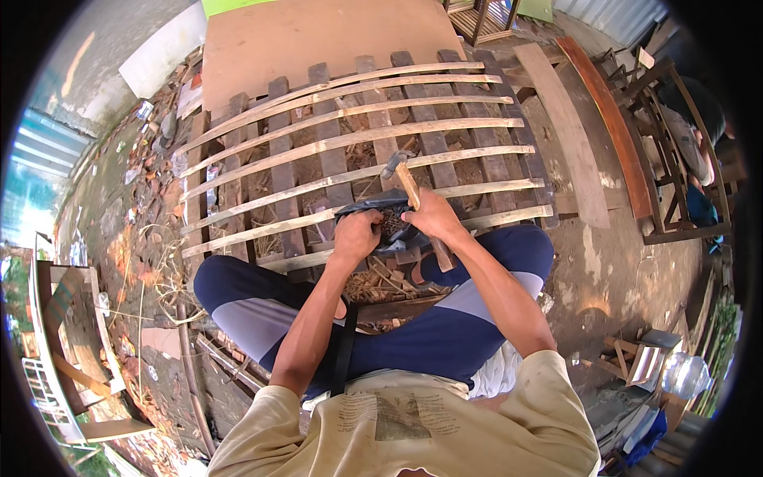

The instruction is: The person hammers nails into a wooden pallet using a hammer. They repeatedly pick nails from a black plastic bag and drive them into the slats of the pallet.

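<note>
Wooden-handled hammer [415, 200] gripped in right hand [433, 216], left hand [355, 236] closed on dark plastic bag [380, 213] of nails between both hands, all just above pale slat frame [350, 143] lying ahead.

A dark plastic bag [380, 216] lies crumpled on the wooden slats; a clear plastic bottle [685, 374] sits at far right.
</note>
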The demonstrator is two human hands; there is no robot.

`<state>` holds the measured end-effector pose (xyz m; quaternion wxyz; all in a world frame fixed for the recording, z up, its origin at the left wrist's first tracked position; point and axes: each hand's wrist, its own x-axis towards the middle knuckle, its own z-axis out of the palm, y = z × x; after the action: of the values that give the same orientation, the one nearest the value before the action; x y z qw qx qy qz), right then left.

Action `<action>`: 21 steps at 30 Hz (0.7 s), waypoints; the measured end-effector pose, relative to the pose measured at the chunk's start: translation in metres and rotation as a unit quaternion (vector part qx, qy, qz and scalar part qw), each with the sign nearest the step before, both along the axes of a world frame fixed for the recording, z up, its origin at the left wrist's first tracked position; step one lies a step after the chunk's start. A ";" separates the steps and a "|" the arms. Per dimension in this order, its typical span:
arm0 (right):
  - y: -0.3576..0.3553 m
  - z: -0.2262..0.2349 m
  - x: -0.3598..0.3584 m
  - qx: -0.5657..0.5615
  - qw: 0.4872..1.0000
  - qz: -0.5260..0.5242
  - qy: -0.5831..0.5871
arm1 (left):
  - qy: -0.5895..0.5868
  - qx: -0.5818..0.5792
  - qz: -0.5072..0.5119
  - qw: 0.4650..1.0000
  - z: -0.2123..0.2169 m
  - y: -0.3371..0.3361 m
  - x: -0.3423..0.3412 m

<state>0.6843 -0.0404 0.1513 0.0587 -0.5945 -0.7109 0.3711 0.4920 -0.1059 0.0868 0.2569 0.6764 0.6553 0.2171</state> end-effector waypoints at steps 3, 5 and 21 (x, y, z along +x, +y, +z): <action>0.002 -0.004 0.003 0.002 1.000 -0.009 0.011 | 0.004 -0.016 0.011 1.000 -0.005 0.001 0.002; 0.002 -0.007 0.006 0.009 1.000 -0.011 0.013 | -0.001 0.002 0.004 1.000 0.000 0.001 0.007; 0.004 0.007 0.006 -0.027 0.999 -0.023 0.016 | -0.063 -0.023 -0.034 0.997 0.016 0.004 0.013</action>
<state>0.6905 -0.0360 0.1579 0.0624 -0.6057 -0.6857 0.3988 0.5050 -0.1015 0.1032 0.3200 0.6772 0.6194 0.2351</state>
